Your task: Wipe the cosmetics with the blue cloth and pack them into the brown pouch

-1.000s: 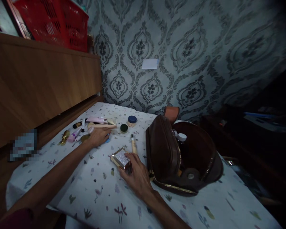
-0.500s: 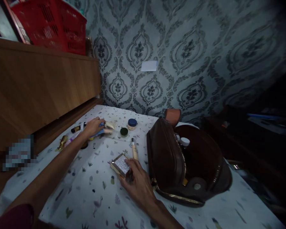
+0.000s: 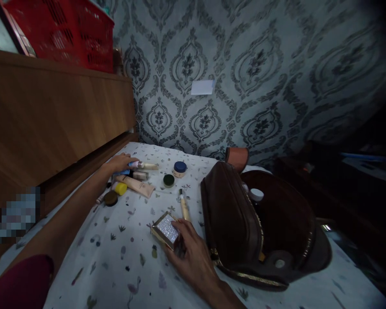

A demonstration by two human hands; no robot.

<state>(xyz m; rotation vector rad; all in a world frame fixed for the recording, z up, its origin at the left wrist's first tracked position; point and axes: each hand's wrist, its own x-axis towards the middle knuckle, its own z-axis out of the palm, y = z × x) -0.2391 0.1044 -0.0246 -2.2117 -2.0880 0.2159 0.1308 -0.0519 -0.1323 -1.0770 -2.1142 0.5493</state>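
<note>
Fingers of my left hand point(image 3: 120, 163) have slid back across the worktop point(image 3: 128, 257) and now curl over the pink tube point(image 3: 138, 165); whether they grip it, I cannot tell. Right hand point(image 3: 193, 262) stays lightly clamped on the glittery compact point(image 3: 166, 228), beside the open brown bag point(image 3: 260, 223).

No lettering, brand or number can be read anywhere: the tubes point(image 3: 137, 185) and small jars point(image 3: 179, 168) near the far-left edge of the patterned bedsheet point(image 3: 122, 257) are too dim and small to make out, and a blurred patch at the left edge hides whatever is there
</note>
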